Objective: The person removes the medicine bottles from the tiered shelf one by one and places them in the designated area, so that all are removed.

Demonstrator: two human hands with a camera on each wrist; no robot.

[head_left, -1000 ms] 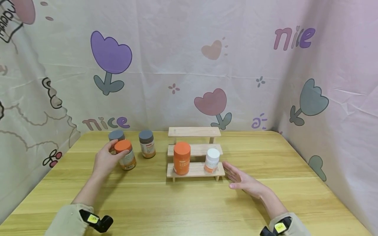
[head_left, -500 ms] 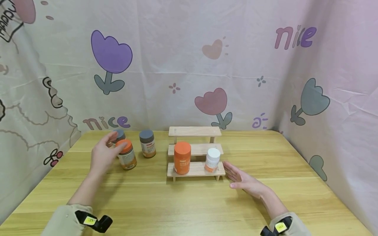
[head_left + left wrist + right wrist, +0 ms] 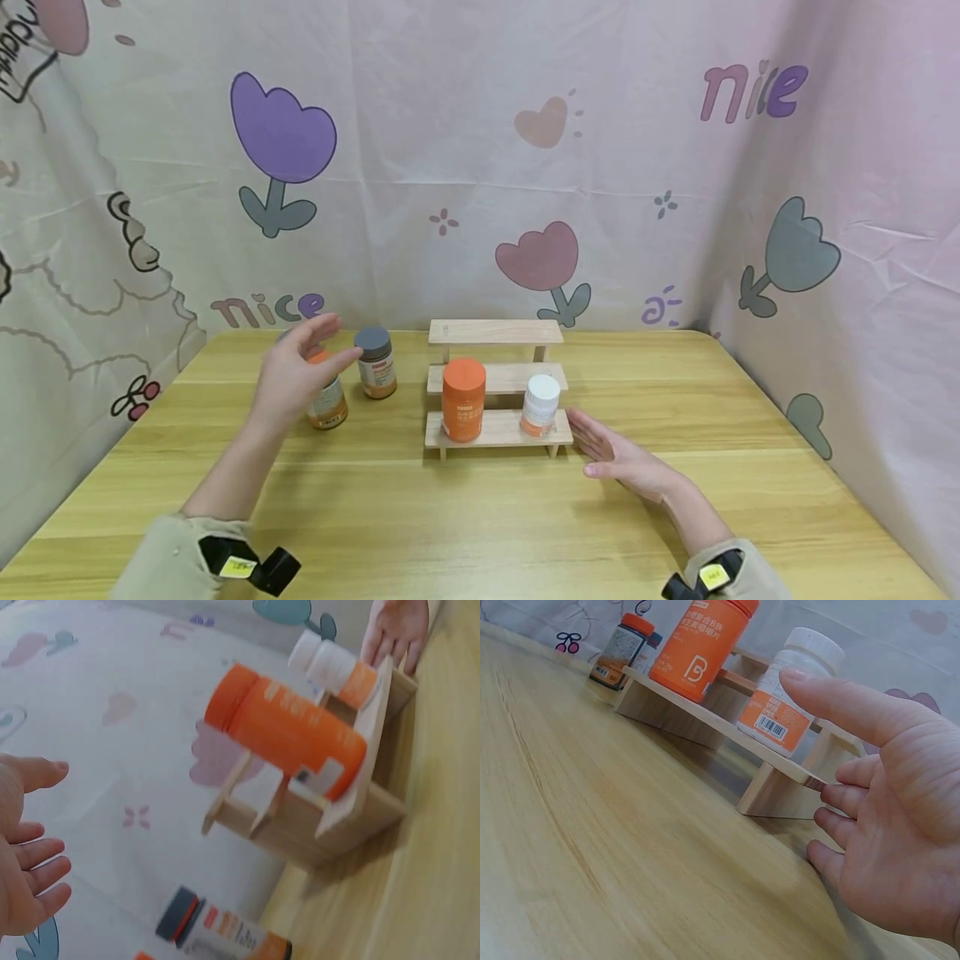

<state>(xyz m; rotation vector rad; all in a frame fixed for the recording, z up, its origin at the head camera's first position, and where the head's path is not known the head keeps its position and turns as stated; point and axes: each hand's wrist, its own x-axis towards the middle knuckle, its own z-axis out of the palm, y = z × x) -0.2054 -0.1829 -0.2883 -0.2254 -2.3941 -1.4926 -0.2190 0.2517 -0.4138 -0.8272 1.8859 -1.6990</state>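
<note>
My left hand [image 3: 292, 375] is raised with its fingers apart and nothing in them, partly in front of a small orange-capped bottle [image 3: 328, 408]. Just right of its thumb stands a grey-capped bottle [image 3: 377, 375]; I cannot tell whether they touch. Another grey-capped bottle is almost wholly hidden behind the hand. My right hand [image 3: 633, 467] rests with extended fingers by the right end of a three-step wooden rack [image 3: 495, 333], fingertips at the edge of the lowest step. That step bears a large orange bottle [image 3: 463, 404] and a white-capped bottle [image 3: 540, 408], both upright.
The wooden table [image 3: 480, 533] runs up to a printed cloth [image 3: 420, 125] hung behind it and along both sides. The rack's middle and top steps rise behind the two bottles.
My left hand has come off the small orange-capped bottle, moved up, then shifted right toward the standing grey-capped bottle. The right hand and the rack have stayed put.
</note>
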